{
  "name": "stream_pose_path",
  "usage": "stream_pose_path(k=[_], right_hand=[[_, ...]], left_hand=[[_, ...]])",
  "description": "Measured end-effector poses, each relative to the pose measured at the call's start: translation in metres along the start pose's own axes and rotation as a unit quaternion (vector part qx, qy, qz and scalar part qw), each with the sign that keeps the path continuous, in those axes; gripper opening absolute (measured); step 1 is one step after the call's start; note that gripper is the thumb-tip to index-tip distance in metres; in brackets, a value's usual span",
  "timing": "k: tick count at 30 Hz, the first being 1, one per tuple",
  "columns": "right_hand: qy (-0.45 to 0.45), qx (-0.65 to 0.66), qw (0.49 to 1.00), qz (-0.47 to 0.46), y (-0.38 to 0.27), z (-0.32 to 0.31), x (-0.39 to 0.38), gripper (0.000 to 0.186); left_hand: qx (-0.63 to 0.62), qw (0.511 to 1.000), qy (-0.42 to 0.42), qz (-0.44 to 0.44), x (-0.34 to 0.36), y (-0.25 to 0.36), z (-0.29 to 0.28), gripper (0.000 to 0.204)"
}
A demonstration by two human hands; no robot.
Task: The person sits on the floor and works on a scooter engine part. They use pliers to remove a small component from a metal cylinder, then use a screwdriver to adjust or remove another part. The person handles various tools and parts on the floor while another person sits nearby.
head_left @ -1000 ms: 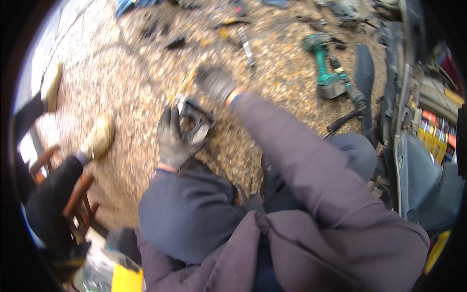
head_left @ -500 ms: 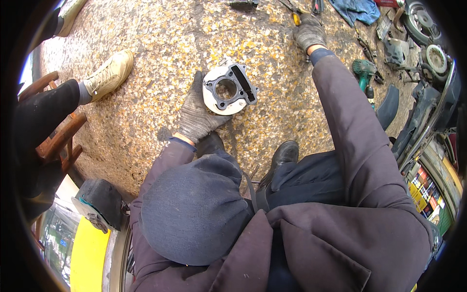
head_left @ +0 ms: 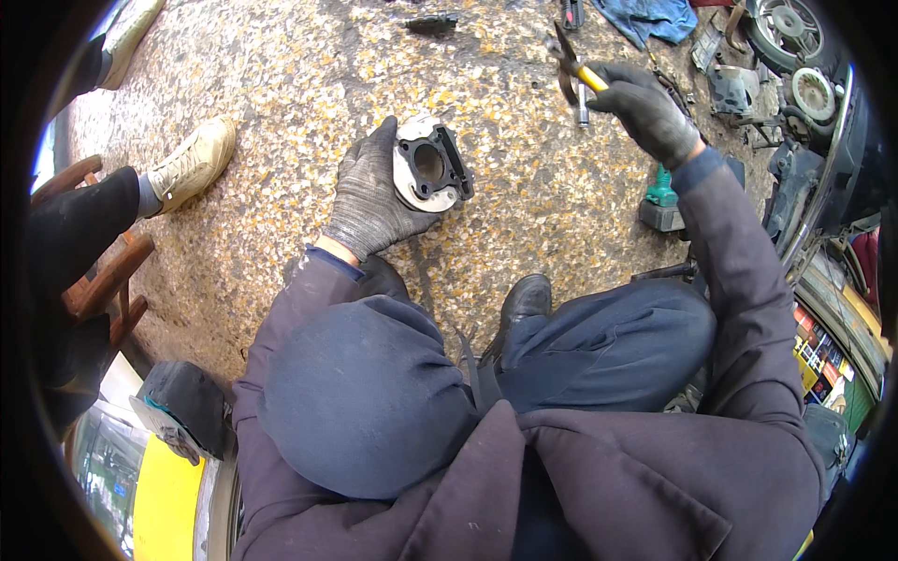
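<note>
My left hand, in a grey knit glove, is wrapped round the left and near side of an engine cylinder. The cylinder is pale metal with a dark top face, a round bore and a slot along its right edge. My right hand, gloved too, is raised at the upper right. It is closed on the yellow handle of a hammer, whose dark head points left. A slim metal tool lies just below the hammer head.
A green power drill lies right of centre. Wheels, a blue cloth and dark vehicle parts crowd the far right. A dark part is at the far middle. Another person's shoe and a wooden stool stand left.
My right hand has come back from the far floor, lifting the hammer. My left hand and the cylinder have shifted slightly left, and the cylinder has tilted.
</note>
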State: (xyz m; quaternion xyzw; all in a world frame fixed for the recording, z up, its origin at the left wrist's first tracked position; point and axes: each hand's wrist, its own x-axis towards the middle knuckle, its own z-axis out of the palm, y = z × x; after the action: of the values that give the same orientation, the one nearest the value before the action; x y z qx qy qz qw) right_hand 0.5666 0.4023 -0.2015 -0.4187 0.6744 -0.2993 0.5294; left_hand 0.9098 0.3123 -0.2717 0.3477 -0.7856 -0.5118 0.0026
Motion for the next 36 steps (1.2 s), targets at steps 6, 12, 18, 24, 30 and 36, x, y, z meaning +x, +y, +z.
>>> stream_pose_path(k=[6, 12, 18, 24, 30, 36], right_hand=[[-0.178, 0.461, 0.869, -0.025, 0.005, 0.023, -0.032, 0.068], [-0.098, 0.129, 0.986, 0.049, -0.009, 0.034, -0.041, 0.033], [-0.113, -0.319, 0.939, 0.065, 0.016, 0.071, -0.031, 0.032], [-0.129, -0.380, 0.916, 0.032, 0.035, 0.075, -0.018, 0.033], [-0.113, -0.371, 0.922, -0.018, 0.044, 0.080, -0.015, 0.028], [-0.103, -0.383, 0.917, -0.034, 0.044, 0.078, -0.014, 0.028]], left_hand=[[0.226, 0.962, 0.069, 0.138, -0.001, 0.011, 0.005, 0.099], [0.222, 0.961, 0.059, 0.155, 0.000, 0.011, 0.016, 0.092], [0.229, 0.960, 0.065, 0.147, 0.001, 0.012, 0.019, 0.093], [0.204, 0.964, 0.068, 0.157, 0.001, 0.009, 0.020, 0.095], [0.209, 0.962, 0.070, 0.163, 0.002, 0.008, 0.020, 0.096], [0.208, 0.964, 0.066, 0.153, 0.001, 0.010, 0.019, 0.097]])
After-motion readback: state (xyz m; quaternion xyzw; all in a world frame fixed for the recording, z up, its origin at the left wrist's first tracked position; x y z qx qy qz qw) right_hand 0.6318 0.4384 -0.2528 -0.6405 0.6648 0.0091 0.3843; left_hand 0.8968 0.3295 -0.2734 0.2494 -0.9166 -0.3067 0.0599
